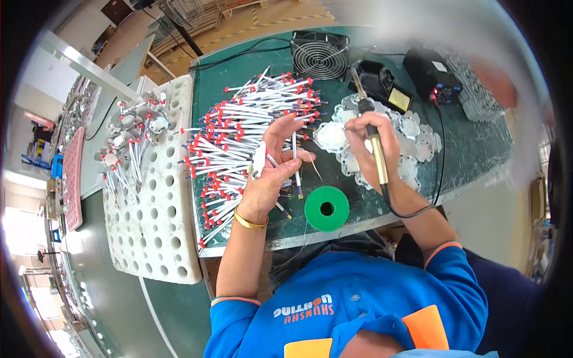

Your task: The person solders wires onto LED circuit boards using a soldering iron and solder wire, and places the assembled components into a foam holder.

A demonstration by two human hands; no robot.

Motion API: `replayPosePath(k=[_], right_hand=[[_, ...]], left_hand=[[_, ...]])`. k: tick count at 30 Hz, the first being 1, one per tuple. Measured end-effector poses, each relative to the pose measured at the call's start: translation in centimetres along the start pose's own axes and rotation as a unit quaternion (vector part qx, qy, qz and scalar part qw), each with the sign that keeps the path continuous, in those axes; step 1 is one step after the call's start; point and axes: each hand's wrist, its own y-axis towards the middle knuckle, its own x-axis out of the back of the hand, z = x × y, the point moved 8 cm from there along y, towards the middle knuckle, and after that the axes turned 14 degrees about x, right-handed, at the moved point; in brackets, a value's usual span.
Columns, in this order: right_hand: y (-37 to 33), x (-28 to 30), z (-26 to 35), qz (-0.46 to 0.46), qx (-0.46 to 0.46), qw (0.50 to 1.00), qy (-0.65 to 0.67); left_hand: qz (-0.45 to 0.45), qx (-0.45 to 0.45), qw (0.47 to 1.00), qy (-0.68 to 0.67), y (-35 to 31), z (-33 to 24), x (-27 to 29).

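My right hand [379, 143] is closed round the soldering iron [377, 160], its tip pointing up and away, close to the stand. A black cord trails from the iron's lower end along my forearm. My left hand [271, 170] is closed, fingers curled, on a white cable [296, 158] with coloured wire ends. A small white piece [259, 160] with a red part shows by the back of that hand. Thin solder wire [316, 170] runs from its fingertips to a green spool [340, 200] near the table's front edge. Left of and behind that hand lies a large pile of white cables [230, 140] with red collars.
Silvery plates [421, 140] lie at right. Behind stand a fan [320, 56], a black iron stand [373, 77] with yellow sponge [399, 99], and a black box [433, 74] with a red light. A holed white foam board [152, 209] bears cabled discs [128, 122] at left.
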Motion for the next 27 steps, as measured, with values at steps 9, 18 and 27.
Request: replayPosePath(k=[9,18,27], right_hand=[[2.5,-0.8,1.2,-0.046,0.045,0.996,0.054],[2.2,-0.5,-0.4,-0.101,-0.033,0.984,0.142],[3.6,-0.8,1.3,-0.053,0.033,0.997,0.044]], left_hand=[[0.001,0.018,0.998,0.066,0.8,0.4,1.5],[-0.015,-0.038,0.998,0.039,1.0,-0.4,-0.2],[-0.046,0.06,0.996,0.038,2.2,1.3,-0.5]])
